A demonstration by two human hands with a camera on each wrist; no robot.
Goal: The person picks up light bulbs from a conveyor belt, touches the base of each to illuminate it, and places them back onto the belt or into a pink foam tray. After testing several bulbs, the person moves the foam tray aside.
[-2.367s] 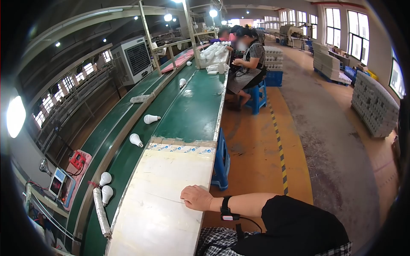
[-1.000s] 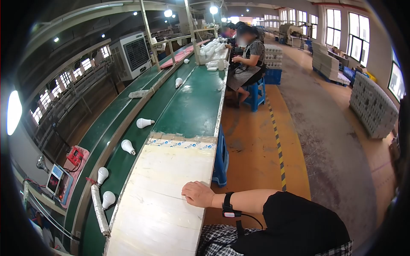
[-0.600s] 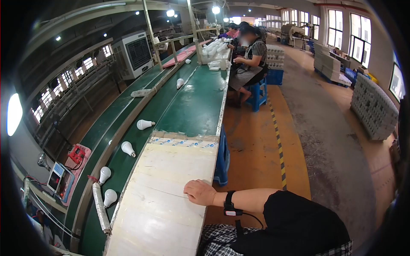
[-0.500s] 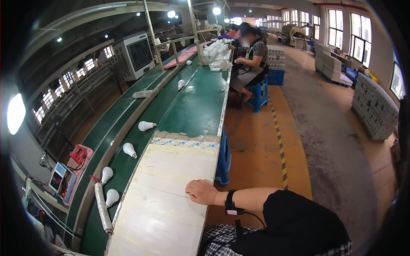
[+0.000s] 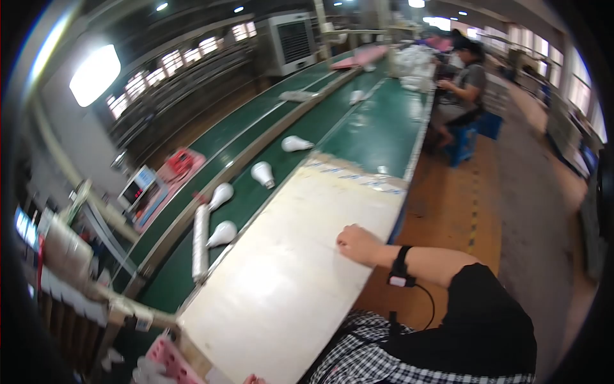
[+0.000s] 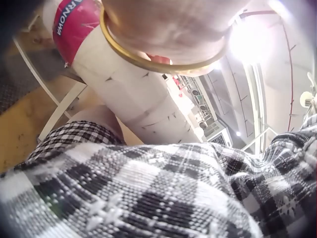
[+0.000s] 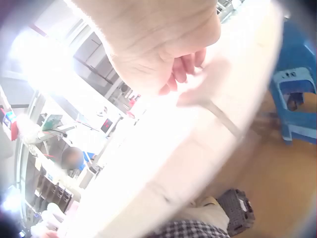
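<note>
My right hand point(image 5: 359, 245) rests near the right edge of the white board point(image 5: 288, 256), its fingers loosely curled and nothing in them. In the right wrist view, the curled fingers point(image 7: 184, 68) lie close over the bright board. Of my left hand point(image 5: 254, 379), only a bit shows at the bottom edge of the head view. The left wrist view has a gold bangle point(image 6: 148, 64) on that wrist above checked cloth point(image 6: 124, 183); the fingers are hidden. Several white light bulbs point(image 5: 262, 173) lie left of the board on the green conveyor belt point(image 5: 377, 128).
A wrapped roll point(image 5: 201, 243) lies beside the nearer bulbs. Past it stand a meter with a display point(image 5: 137, 187) and a red device point(image 5: 182, 161). A pink perforated basket point(image 5: 169, 358) is at bottom left. A person point(image 5: 470, 86) sits on a blue stool point(image 5: 464, 146) further along the belt.
The head view has swung left and down, shifting the scene right and up. The pink basket and a bit of my left hand have entered at the bottom. My right hand stays on the board.
</note>
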